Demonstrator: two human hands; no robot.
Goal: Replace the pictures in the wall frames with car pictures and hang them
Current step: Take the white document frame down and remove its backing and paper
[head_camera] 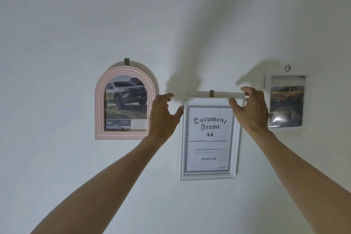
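White wall (57,24), document frame (209,175) between left hand (163,114), right hand (248,108)

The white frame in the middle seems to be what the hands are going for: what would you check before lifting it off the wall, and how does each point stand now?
1. White frame hangs on its hook: ok.
2. It needs swapping, since it shows a "Document Frame A4" sheet and no car: ok.
3. Left hand has a grip on the frame: not ok, fingers spread beside its top left corner.
4. Right hand has a grip: not ok, fingers loosely curled at the top right corner.
5. Pink arched frame and small frame on the right already show cars: ok.
6. How the hook holds the back: cannot tell.
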